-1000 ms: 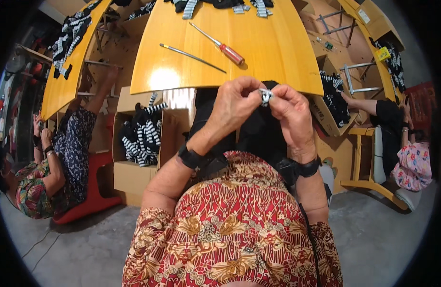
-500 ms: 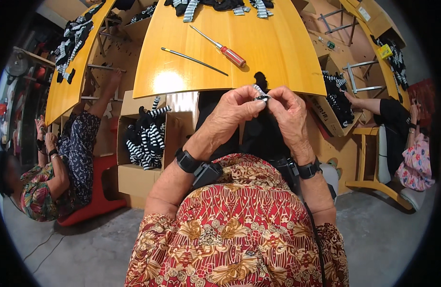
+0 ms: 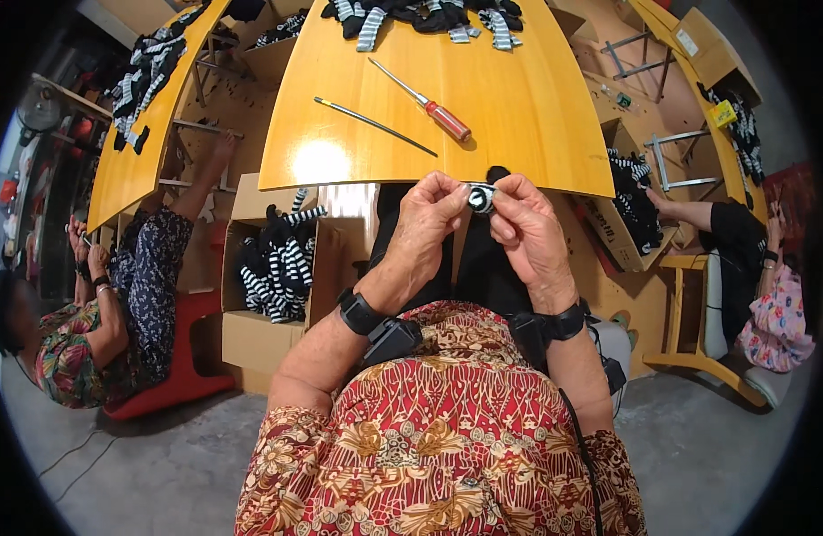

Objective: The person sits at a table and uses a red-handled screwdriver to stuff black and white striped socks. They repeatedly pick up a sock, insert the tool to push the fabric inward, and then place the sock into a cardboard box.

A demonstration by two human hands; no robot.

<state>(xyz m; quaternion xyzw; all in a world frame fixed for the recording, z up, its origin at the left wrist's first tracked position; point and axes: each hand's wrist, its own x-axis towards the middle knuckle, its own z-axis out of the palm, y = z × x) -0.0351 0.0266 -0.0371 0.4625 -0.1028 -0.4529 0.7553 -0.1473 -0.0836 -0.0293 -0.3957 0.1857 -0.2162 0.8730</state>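
Between my two hands, at the near edge of the yellow wooden table (image 3: 527,112), is a small black-and-white striped knitted piece, which looks like a sock (image 3: 482,200). My left hand (image 3: 422,219) pinches one side of its opening with thumb and forefinger. On the other side, my right hand (image 3: 530,223) has the same kind of pinch. The opening is spread, and a dark hollow shows in it. A fuzzy black end (image 3: 498,172) rests on the table just beyond the fingers. Farther off lie a red-handled screwdriver (image 3: 448,121) and a thin dark rod (image 3: 375,127).
Striped and black knitted pieces (image 3: 429,16) are heaped at the table's far end. Cardboard boxes (image 3: 259,335) of similar pieces stand on the left and right (image 3: 639,256). A person (image 3: 99,330) sits at the left, another (image 3: 773,295) at the right, beside other tables.
Both hands have turned the striped sock so that its round opening faces me and is stretched wider. The view has shifted slightly, with the table sitting lower.
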